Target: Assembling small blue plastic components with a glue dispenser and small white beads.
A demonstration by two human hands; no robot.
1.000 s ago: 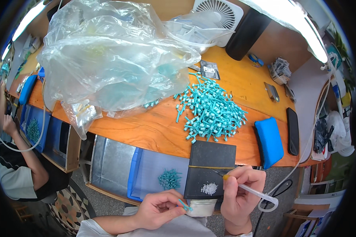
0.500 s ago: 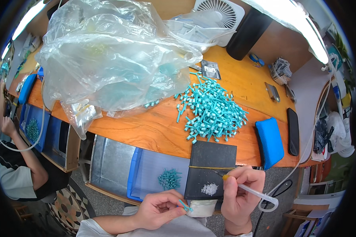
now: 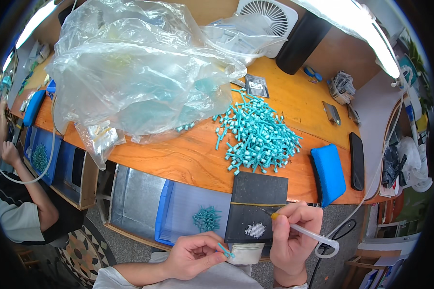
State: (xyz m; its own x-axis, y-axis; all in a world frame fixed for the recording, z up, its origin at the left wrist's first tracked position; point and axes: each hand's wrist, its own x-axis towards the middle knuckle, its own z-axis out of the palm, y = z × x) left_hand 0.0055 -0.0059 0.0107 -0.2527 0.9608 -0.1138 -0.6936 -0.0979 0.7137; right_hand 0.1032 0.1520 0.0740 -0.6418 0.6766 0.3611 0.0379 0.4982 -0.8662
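Observation:
My left hand (image 3: 195,255) is closed in a pinch around a small teal piece (image 3: 225,250), in front of the blue tray. My right hand (image 3: 294,236) grips a thin-tipped suction pen (image 3: 275,216) with a yellow collar, and a clear tube curves away behind it. The pen's tip is over the black board (image 3: 263,188), close to the band stretched across it. On the board's lower part lies a little heap of tiny white grains (image 3: 255,230). Several teal pieces (image 3: 206,218) rest together in the blue tray (image 3: 178,204).
A large heap of teal stemmed pieces (image 3: 258,135) covers the middle of the wooden table (image 3: 169,156). Beside it are a big clear plastic bag (image 3: 140,82), a blue pad (image 3: 329,174) and a black phone (image 3: 357,161). Another person's arm (image 3: 31,188) is at far left.

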